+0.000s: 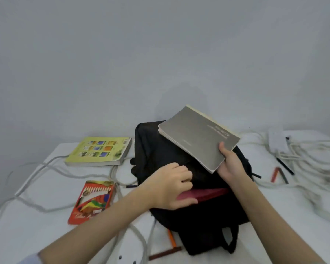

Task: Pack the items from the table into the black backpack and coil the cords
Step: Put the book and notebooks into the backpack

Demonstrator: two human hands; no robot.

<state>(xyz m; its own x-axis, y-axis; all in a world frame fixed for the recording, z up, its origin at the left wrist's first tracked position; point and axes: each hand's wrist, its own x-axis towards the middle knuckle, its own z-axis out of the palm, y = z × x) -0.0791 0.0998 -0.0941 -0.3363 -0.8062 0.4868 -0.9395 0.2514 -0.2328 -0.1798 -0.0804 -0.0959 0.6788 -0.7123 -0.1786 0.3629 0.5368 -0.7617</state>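
L hand (174,187) grips the black backpack (160,149) flap, so pull it wide & let the R hand (229,162), pinching the grey book (197,136), slide it in by the red book (202,194).

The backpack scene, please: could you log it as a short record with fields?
backpack: black, open, on the white table
inside: red book at the opening
left hand: holds the opening apart
right hand: grips grey book above the bag
unpacked: green book, pencil box
cords: uncoiled
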